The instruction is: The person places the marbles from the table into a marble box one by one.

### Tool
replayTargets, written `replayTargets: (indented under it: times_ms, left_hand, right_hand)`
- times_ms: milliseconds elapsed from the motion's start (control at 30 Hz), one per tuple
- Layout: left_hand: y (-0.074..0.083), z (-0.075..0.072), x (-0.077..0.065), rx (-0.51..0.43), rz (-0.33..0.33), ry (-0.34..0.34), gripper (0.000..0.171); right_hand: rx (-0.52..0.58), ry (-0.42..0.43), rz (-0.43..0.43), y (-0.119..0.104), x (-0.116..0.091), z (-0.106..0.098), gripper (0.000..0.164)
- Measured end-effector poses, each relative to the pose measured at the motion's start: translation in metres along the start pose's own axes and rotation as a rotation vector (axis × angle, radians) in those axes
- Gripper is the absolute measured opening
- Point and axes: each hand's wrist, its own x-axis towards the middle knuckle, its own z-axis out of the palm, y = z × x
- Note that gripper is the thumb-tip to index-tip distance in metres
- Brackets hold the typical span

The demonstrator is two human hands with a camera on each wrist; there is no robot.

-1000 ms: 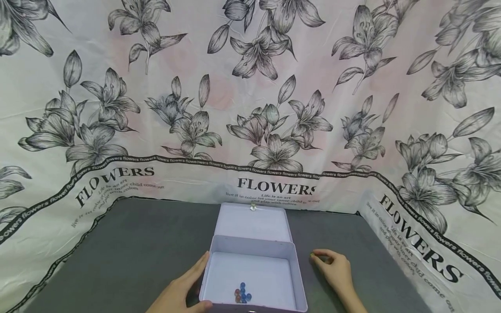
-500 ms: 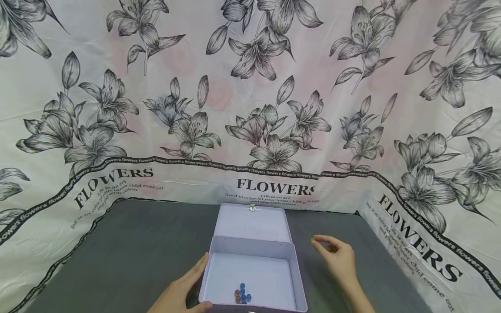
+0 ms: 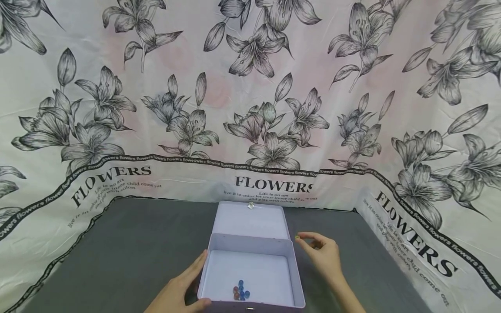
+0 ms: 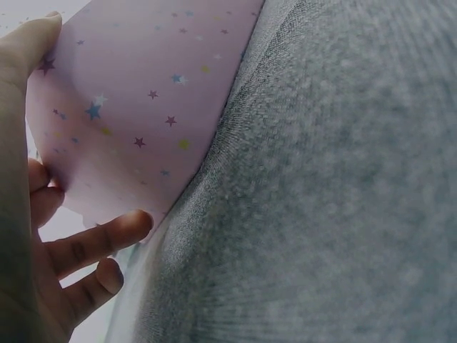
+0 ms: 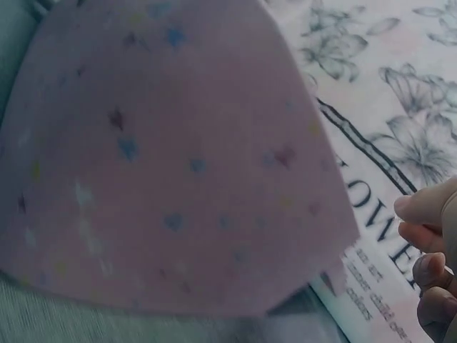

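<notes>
A pale lilac tin box [image 3: 254, 244] stands with its hinged lid [image 3: 250, 219] laid back. Several small translucent marbles [image 3: 241, 294], blue and reddish, are grouped on its floor near the front. My left hand [image 3: 178, 284] holds the box's left side, thumb at the front corner and fingers along the wall; the left wrist view has the star-printed outer wall [image 4: 143, 107] beside these fingers. To the right of the box, my right hand [image 3: 326, 258] pinches a small yellow-green marble [image 3: 297, 237] between thumb and index finger. That marble does not show in the right wrist view.
The box rests on a dark grey cloth-covered tabletop [image 3: 137, 243]. A white curtain [image 3: 219, 126] printed with lilies and "FLOWERS" lettering encloses the table at the back and sides. A small metal clasp [image 3: 251, 205] sits on the lid's far edge.
My right hand has lifted the yellow-green marble up from beside the box, then moved it left toward the lid hinge. My left hand has kept its place on the box.
</notes>
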Motion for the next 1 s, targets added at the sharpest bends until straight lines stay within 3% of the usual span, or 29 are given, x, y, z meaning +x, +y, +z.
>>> replayTargets:
  times_ms: [300,633,867,1000]
  left_hand:
    - [-0.002,0.000,-0.001,-0.008,0.011,0.001,0.100]
    - [-0.001,0.000,0.000,0.048,0.047,0.022,0.100]
    - [-0.001,0.001,0.001,0.056,0.056,0.029,0.100]
    - [-0.003,-0.001,0.000,0.052,0.065,0.031,0.099]
  right_hand:
    - [0.101,-0.100,-0.065,-0.038,-0.003,0.037,0.012]
    - [0.153,-0.179,-0.125,-0.069,-0.005,0.069,0.010]
    - [0.160,-0.209,-0.125,-0.077,-0.005,0.080,0.009]
    - [0.103,-0.284,-0.088,-0.072,-0.007,0.083,0.008]
